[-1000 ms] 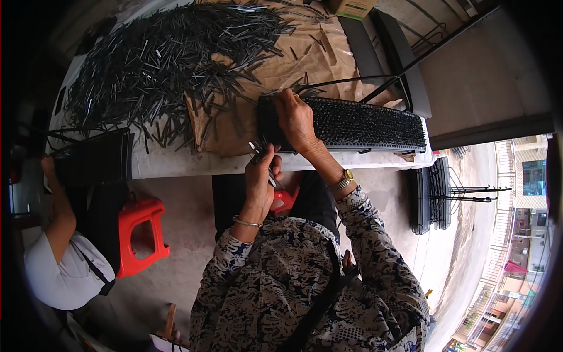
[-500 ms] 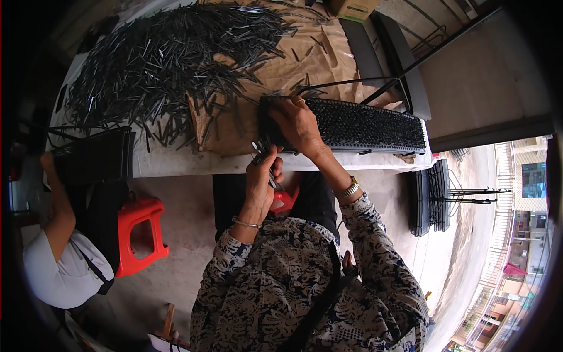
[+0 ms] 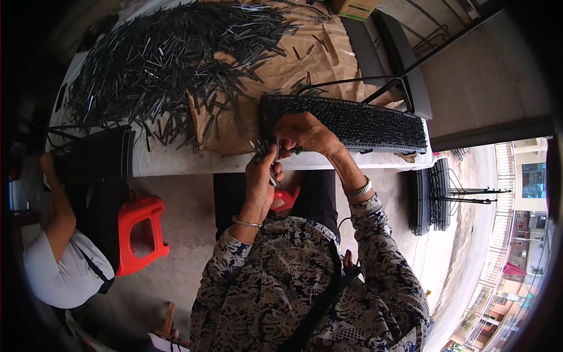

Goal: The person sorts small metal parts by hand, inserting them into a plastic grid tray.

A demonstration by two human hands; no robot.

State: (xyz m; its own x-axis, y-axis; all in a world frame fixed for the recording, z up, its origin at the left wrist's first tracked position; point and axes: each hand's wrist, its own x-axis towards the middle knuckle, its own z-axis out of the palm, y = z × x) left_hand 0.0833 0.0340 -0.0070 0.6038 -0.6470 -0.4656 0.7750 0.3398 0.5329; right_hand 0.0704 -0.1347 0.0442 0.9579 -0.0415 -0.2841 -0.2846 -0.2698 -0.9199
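My left hand (image 3: 261, 179) is closed round a small bunch of thin dark strips (image 3: 258, 154), their shiny ends sticking out above the thumb. Against this bunch, the fingertips of my right hand (image 3: 308, 132) are pinched together on what looks like one strip. Just behind the right hand lies a long black tray (image 3: 375, 122), densely filled with short upright dark pieces. The right hand hides part of its left end. Both hands are at the near edge of the table, in front of the tray.
A big heap of loose dark strips (image 3: 170, 64) covers the table's left and far part, partly on brown paper (image 3: 322, 61). A bent black metal rod (image 3: 387, 88) rises behind the tray. At left, another person's arm (image 3: 58, 202) reaches a dark panel (image 3: 97, 155) near a red stool (image 3: 141, 234).
My right hand has come back from the tray's left end toward me, and its fingers now meet the bunch. My left hand has stayed almost in place.
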